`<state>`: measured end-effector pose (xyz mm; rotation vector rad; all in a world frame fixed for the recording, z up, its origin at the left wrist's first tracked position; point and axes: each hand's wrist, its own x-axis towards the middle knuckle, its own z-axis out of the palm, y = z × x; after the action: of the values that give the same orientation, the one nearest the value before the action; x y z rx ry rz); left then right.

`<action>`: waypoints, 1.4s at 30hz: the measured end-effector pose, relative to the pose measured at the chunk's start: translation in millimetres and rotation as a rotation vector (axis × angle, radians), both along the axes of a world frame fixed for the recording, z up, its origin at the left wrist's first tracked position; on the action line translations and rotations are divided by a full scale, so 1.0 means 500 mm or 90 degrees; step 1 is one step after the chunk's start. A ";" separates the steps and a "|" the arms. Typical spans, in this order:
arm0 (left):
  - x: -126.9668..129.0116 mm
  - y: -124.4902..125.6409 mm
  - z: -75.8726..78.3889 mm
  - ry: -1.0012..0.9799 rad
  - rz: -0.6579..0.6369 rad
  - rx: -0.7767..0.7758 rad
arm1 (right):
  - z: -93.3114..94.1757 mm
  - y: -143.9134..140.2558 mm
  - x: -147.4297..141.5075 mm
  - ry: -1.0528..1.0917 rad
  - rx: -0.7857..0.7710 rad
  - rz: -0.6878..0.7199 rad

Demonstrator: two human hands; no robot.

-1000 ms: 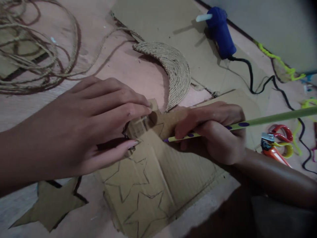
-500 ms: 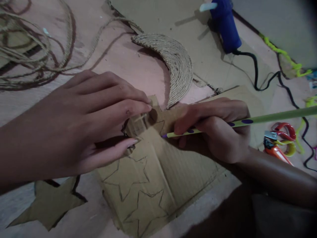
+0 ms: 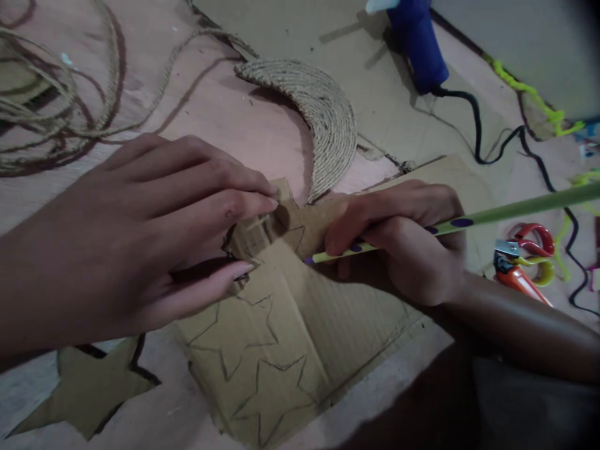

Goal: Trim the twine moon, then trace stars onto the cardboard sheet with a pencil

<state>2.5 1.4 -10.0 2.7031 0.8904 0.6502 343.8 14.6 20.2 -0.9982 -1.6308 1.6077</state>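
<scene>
A green pencil (image 3: pixel 510 207) with dark purple spots is pinched in my right hand (image 3: pixel 407 244). Its purple tip meets the cardboard (image 3: pixel 360 325) beside a partly drawn star. My left hand (image 3: pixel 182 225) has its fingertips and thumb on the folded, torn end of that cardboard, steadying it; part of this end is hidden under the fingers. Two star outlines, an upper one (image 3: pixel 239 334) and a lower one (image 3: pixel 279 397), show in dark lines on the cardboard. A cut-out cardboard star (image 3: pixel 91 387) lies below my left wrist.
A twine-covered crescent (image 3: pixel 323 119) lies beyond my hands, with loose twine (image 3: pixel 112 69) at upper left. At upper right is a blue glue gun (image 3: pixel 419 50) with a black cord (image 3: pixel 478 125). Scissors (image 3: pixel 537 240) and a small metal sharpener (image 3: pixel 507 249) lie by my right forearm.
The whole view has shifted slightly, so things appear a little further left. Both hands keep nearly the same places on the cardboard, and the pencil tip stays by the partial star.
</scene>
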 end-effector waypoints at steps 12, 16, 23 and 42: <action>-0.002 -0.001 -0.010 0.000 0.003 0.004 | -0.003 -0.001 -0.002 -0.004 -0.023 -0.014; -0.005 -0.002 -0.008 0.000 0.010 0.002 | 0.002 0.003 0.002 0.003 -0.023 0.019; 0.004 0.001 -0.009 0.013 0.003 0.034 | 0.032 0.005 -0.009 -0.074 -0.012 0.014; 0.005 -0.002 0.000 0.044 -0.002 0.008 | -0.029 -0.041 0.000 0.064 0.054 0.026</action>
<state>5.1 0.6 -10.0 2.7532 0.9015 0.5667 343.6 -5.7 5.9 -0.8327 -1.6468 1.5763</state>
